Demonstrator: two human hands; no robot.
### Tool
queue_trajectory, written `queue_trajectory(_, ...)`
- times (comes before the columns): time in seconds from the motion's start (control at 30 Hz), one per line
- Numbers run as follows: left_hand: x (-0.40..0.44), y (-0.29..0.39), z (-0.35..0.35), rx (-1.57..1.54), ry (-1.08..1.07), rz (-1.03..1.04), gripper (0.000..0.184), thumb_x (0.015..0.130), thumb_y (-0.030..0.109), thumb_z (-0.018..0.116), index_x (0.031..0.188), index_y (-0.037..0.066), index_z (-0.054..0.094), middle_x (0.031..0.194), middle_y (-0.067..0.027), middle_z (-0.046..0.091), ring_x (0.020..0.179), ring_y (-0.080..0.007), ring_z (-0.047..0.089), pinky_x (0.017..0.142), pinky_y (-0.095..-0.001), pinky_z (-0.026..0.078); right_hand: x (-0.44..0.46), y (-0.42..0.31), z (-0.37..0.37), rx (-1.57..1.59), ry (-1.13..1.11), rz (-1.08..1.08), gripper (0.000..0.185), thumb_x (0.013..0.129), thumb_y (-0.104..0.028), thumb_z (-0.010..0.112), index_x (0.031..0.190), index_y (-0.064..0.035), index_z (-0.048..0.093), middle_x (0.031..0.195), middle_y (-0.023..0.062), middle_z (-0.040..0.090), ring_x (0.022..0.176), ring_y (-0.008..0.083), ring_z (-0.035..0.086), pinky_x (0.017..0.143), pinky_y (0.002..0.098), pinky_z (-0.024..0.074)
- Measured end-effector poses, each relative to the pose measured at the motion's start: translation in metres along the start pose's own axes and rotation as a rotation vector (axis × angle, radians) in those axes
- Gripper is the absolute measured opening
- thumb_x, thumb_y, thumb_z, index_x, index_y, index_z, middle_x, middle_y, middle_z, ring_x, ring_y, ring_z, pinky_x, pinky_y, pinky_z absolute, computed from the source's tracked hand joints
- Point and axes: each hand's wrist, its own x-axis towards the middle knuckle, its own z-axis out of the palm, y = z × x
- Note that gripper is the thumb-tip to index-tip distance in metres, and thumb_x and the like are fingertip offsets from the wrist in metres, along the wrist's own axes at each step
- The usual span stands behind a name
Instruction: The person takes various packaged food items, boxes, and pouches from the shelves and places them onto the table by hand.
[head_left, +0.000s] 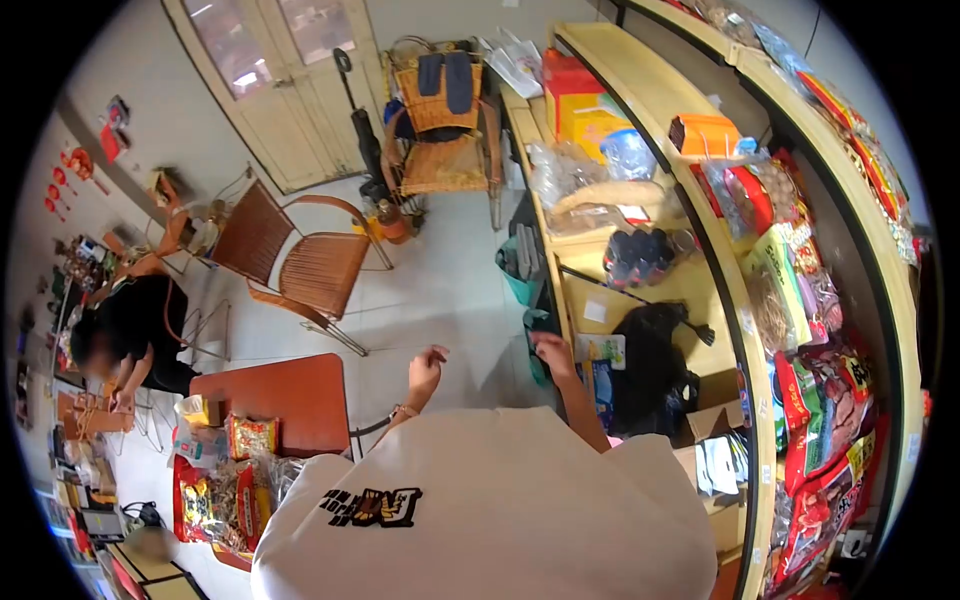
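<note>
My left hand [426, 370] hangs in the air in front of my white shirt [480, 500], fingers loosely bent and apart, holding nothing. A band circles its wrist. My right hand [553, 354] is raised near the lower shelf edge, fingers partly spread, with nothing visible in it. Beside it are green bags [518, 265] hanging along the shelf front and a light green packet [601, 350]. A black plastic bag [650, 365] lies deeper on that shelf. Left of my left hand stands a red-brown chair seat [275, 395] with food packets [252, 437] near it.
Yellow shelves [735, 330] curve along my right, loaded with bagged dried goods [825, 410] and a pack of dark bottles [640, 255]. Ahead are a brown armchair [318, 268], a wicker chair [443, 165] and a double door [285, 110]. A person in black [150, 320] bends at far left.
</note>
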Motion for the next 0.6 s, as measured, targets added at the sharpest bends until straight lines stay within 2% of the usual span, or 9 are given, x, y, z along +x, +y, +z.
queue_trajectory(0.07, 0.015, 0.005, 0.014, -0.038, -0.058, -0.019, 0.028, 0.072, -0.003, 0.037, 0.086, 0.006, 0.06, 0.078, -0.0096, 0.063, 0.07, -0.0192, 0.06, 0.062, -0.0289, 0.046, 0.006, -0.029, 0.002, 0.039, -0.026, -0.096, 0.02, 0.072, 0.0, 0.051, 0.089, 0.0003, 0.061, 0.088, 0.0038, 0.06, 0.065, 0.0052, 0.049, 0.061, 0.0177, 0.0409)
queue_trajectory(0.13, 0.036, 0.005, 0.018, -0.136, -0.294, 0.009, 0.032, 0.07, -0.004, 0.037, 0.091, 0.006, 0.059, 0.078, -0.0085, 0.063, 0.074, -0.0178, 0.06, 0.065, -0.0278, 0.046, 0.005, -0.072, 0.015, 0.051, -0.037, -0.279, 0.02, 0.07, 0.002, 0.05, 0.087, 0.0036, 0.061, 0.085, 0.0056, 0.062, 0.066, 0.0078, 0.049, 0.061, 0.0203, 0.0407)
queue_trajectory(0.17, 0.049, -0.001, 0.019, -0.083, -0.367, 0.078, 0.035, 0.069, -0.004, 0.037, 0.096, 0.007, 0.058, 0.08, -0.0085, 0.063, 0.075, -0.0184, 0.06, 0.067, -0.0276, 0.047, 0.011, -0.087, 0.018, -0.005, -0.027, -0.241, 0.019, 0.071, 0.005, 0.047, 0.085, 0.0028, 0.06, 0.088, 0.0064, 0.062, 0.068, 0.0078, 0.05, 0.063, 0.0203, 0.0408)
queue_trajectory(0.33, 0.094, 0.033, 0.008, 0.001, -0.449, 0.092, 0.033, 0.07, -0.003, 0.04, 0.097, 0.007, 0.058, 0.082, -0.0082, 0.062, 0.077, -0.0185, 0.06, 0.07, -0.0289, 0.046, -0.056, -0.266, 0.086, -0.065, -0.024, -0.527, 0.019, 0.078, 0.002, 0.048, 0.096, 0.0008, 0.054, 0.084, 0.0026, 0.057, 0.073, 0.0083, 0.049, 0.066, 0.0218, 0.0411)
queue_trajectory(0.4, 0.116, 0.018, 0.018, -0.062, -0.472, 0.06, 0.031, 0.072, -0.001, 0.041, 0.097, 0.007, 0.057, 0.081, -0.0077, 0.062, 0.08, -0.018, 0.059, 0.073, -0.0278, 0.045, -0.108, -0.325, 0.106, 0.032, 0.038, -0.891, 0.02, 0.078, -0.002, 0.052, 0.098, -0.0014, 0.053, 0.088, 0.0029, 0.054, 0.077, 0.0121, 0.051, 0.064, 0.0233, 0.0413)
queue_trajectory(0.43, 0.131, 0.02, 0.024, -0.087, -0.485, 0.075, 0.03, 0.073, -0.001, 0.042, 0.097, 0.006, 0.057, 0.081, -0.0077, 0.062, 0.079, -0.0184, 0.059, 0.072, -0.0279, 0.044, -0.115, -0.351, 0.115, 0.043, 0.058, -0.897, 0.02, 0.078, -0.002, 0.052, 0.098, -0.0014, 0.053, 0.088, 0.0029, 0.054, 0.077, 0.0121, 0.051, 0.064, 0.0233, 0.0413)
queue_trajectory(0.5, 0.148, 0.024, 0.039, -0.12, -0.517, 0.118, 0.029, 0.073, -0.001, 0.042, 0.097, 0.006, 0.057, 0.082, -0.0079, 0.062, 0.079, -0.0195, 0.058, 0.071, -0.0282, 0.044, -0.13, -0.391, 0.131, 0.229, -0.583, -1.287, 0.027, 0.076, -0.025, 0.056, 0.102, -0.0166, 0.053, 0.078, 0.0048, 0.058, 0.073, 0.0144, 0.049, 0.067, 0.0273, 0.0401)
queue_trajectory(0.57, 0.166, 0.048, 0.044, -0.118, -0.586, 0.153, 0.029, 0.074, -0.001, 0.041, 0.098, 0.005, 0.056, 0.082, -0.0085, 0.061, 0.078, -0.0205, 0.058, 0.071, -0.0284, 0.044, -0.143, -0.422, 0.146, 0.269, -1.019, -1.332, 0.019, 0.076, -0.03, 0.057, 0.094, -0.0249, 0.055, 0.069, 0.0046, 0.059, 0.062, 0.013, 0.047, 0.058, 0.0245, 0.0367)
queue_trajectory(0.6, 0.18, 0.073, 0.044, -0.123, -0.632, 0.176, 0.029, 0.075, -0.001, 0.041, 0.098, 0.005, 0.056, 0.083, -0.0089, 0.061, 0.078, -0.021, 0.058, 0.071, -0.0285, 0.043, -0.144, -0.43, 0.151, 0.191, -1.135, -1.217, 0.008, 0.077, -0.023, 0.056, 0.085, -0.0256, 0.057, 0.066, 0.0035, 0.057, 0.052, 0.0105, 0.045, 0.047, 0.0197, 0.0339)
